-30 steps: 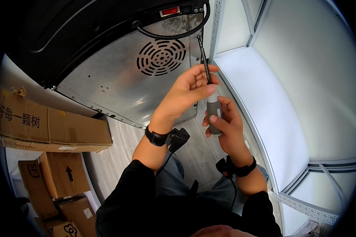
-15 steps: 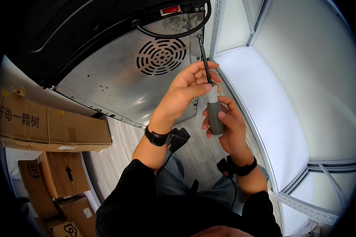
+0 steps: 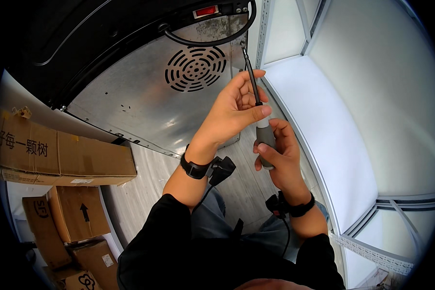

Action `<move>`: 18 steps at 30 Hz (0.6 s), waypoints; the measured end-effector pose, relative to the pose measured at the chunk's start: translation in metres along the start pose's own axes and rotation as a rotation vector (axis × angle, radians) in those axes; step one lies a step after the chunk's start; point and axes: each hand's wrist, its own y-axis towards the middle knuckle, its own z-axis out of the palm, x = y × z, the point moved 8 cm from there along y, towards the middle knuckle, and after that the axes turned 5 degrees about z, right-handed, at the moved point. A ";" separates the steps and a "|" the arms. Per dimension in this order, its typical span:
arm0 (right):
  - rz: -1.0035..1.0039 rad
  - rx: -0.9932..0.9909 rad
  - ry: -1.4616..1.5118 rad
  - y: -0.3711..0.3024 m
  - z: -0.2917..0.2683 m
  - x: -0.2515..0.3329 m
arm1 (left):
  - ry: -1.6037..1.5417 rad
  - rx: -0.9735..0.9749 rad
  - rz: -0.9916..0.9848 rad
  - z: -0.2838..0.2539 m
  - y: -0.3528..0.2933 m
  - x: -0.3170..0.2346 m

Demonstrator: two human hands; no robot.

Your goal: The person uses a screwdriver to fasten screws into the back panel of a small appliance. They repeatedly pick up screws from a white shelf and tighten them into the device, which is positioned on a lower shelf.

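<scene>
While the right hand (image 3: 286, 162) wraps its fingers about the handle of a screwdriver (image 3: 266, 136), thumb along the near side, the left hand (image 3: 231, 107) holds the tool farther up, its thumb on the pale collar, its fingers curled loosely behind the shaft and the index finger extended past it. Beyond both hands, the tip meets a small bright fitting (image 3: 242, 43) near the upper right edge of a metal panel (image 3: 145, 99); work at this one point is therefore judged to be under way and unfinished. The panel stands in place below a black housing (image 3: 96, 36), and no part is seen detached. Whether the fitting is being tightened or loosened, and how many others remain, cannot be told. The screwdriver lies between the person and the panel, slanting upward and slightly left: a thick grey handle with a rounded butt nearest the body, then the lighter collar, a slim dark shaft, and a bright metal end too small to resolve. Farther off, the panel appears dull silver, pierced by concentric vent slots (image 3: 195, 69) and mottled along its top, where a black cable (image 3: 212, 44) arcs across beneath a red switch (image 3: 206, 11).
</scene>
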 end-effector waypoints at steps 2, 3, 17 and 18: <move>0.004 0.011 0.021 0.000 0.000 0.000 | -0.005 0.002 0.018 -0.001 0.001 0.000; 0.005 0.015 0.029 -0.001 0.000 0.000 | 0.010 -0.017 0.035 -0.003 0.001 0.001; 0.102 -0.010 0.006 -0.010 -0.038 -0.010 | -0.013 -0.318 0.142 -0.018 0.018 0.017; 0.102 -0.010 0.004 -0.010 -0.038 -0.010 | -0.007 -0.343 0.144 -0.021 0.018 0.016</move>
